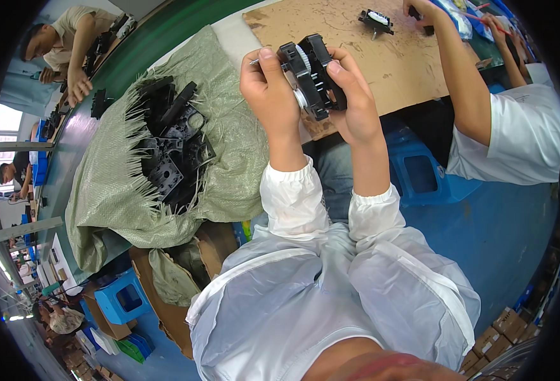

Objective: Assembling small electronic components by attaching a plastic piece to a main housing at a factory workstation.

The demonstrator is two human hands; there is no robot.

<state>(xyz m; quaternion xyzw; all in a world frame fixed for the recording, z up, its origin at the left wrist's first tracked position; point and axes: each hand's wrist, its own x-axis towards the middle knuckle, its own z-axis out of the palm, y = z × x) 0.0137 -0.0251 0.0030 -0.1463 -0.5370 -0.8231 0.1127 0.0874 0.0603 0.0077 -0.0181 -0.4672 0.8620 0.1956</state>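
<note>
Above the near edge of the brown board, I hold a black plastic gear assembly (312,76) up between both hands. A white toothed gear runs along its upper middle, and another round white part shows low on its left side. My left hand (272,95) is closed on the left side, with the thumb on top; a thin metal pin sticks out beside that thumb. My right hand (358,101) grips the right side, thumb pressed against the black housing. Most fingertips are hidden behind the assembly. Whether its two black sides are joined, I cannot tell.
A woven green sack (229,171) full of black plastic parts (169,152) lies open to the left. A similar gear unit (376,21) rests on the brown board (407,70). At right, a co-worker's arm (467,82) reaches over the board, near a blue stool (426,171).
</note>
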